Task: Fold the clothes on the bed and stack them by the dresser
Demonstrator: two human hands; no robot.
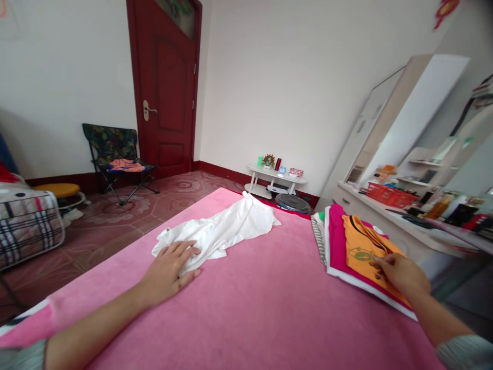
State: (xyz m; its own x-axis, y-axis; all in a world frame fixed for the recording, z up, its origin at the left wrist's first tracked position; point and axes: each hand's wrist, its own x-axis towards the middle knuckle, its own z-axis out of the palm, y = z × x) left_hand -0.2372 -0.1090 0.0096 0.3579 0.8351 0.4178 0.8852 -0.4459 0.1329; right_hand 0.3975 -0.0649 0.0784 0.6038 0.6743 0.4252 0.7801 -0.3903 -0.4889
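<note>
A crumpled white garment [227, 223] lies stretched out on the pink bed cover [269, 308]. My left hand [173, 264] rests on the near left end of it, palm down with the fingers apart. At the right edge of the bed is a stack of folded clothes with a magenta garment [337, 246] among white and striped ones. An orange shirt [358, 241] with a dark neckline and a printed design lies on top. My right hand [404, 275] is on this shirt, thumb and fingers pinched together at the cloth near the print.
A white dresser [385, 210] with a red basket [391, 195] and bottles stands close to the stack. Beyond the bed are a low white table [277, 174] and a round dark lid [292, 202]. A folding chair [115, 149] stands by the red door [167, 87].
</note>
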